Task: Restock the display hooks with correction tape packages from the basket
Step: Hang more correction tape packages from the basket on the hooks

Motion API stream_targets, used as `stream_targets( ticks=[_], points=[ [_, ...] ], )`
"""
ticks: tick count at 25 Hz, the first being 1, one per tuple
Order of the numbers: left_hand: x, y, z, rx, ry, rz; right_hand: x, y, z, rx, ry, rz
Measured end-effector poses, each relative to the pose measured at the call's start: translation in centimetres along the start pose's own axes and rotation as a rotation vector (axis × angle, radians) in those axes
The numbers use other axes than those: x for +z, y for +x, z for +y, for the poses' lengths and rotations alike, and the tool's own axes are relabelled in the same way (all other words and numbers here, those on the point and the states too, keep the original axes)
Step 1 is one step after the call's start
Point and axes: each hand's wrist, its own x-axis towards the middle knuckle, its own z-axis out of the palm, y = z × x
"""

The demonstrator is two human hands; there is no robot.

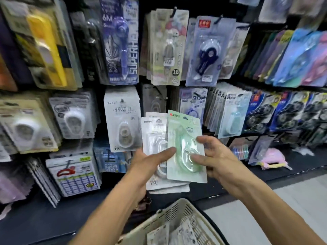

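I hold a small stack of correction tape packages in front of the display wall. A green-carded package [184, 138] lies on top and white "BoBo" packages [154, 131] fan out behind it. My left hand [150, 165] grips the stack from the left, thumb across the front. My right hand [212, 156] pinches the green package at its right edge, thumb on the clear blister. A matching white BoBo package [122, 119] hangs on a hook just left of the stack. The beige basket [177, 211] sits below with more packages [175, 232] inside.
Hooks crowded with carded stationery fill the wall: blue packs [201, 50] above, black tape packs [261, 114] at right, white dispensers [72, 117] at left. A dark shelf ledge [300, 160] holds a pink item [274, 158]. Pale floor [292, 200] lies at lower right.
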Motion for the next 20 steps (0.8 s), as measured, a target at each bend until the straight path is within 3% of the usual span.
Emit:
stream_targets(
  ticks=[3, 5, 13, 15, 17, 20],
  points=[
    [-1.0, 0.7, 4.2, 0.064, 0.084, -0.018, -1.2, 2.5, -2.7, -0.214, 0.085, 0.248],
    [-2.1, 0.6, 6.0, 0.089, 0.089, -0.052, -3.0, 3.6, -3.7, -0.215, 0.071, 0.407],
    [-0.8, 0.2, 5.4, 0.067, -0.053, -0.093, -3.8, 4.8, -3.0, -0.119, -0.111, 0.543],
    [-0.4, 0.5, 5.3, 0.098, -0.09, -0.082, -2.8, 4.1, -3.0, -0.105, -0.267, 0.608],
    [-0.3, 0.8, 5.1, 0.134, -0.081, -0.031, -1.1, 2.7, -2.6, -0.186, -0.39, 0.517],
    [-0.1, 0.9, 4.6, 0.168, -0.026, 0.088, 3.7, 0.7, -1.6, -0.163, -0.226, 0.043]
  ],
)
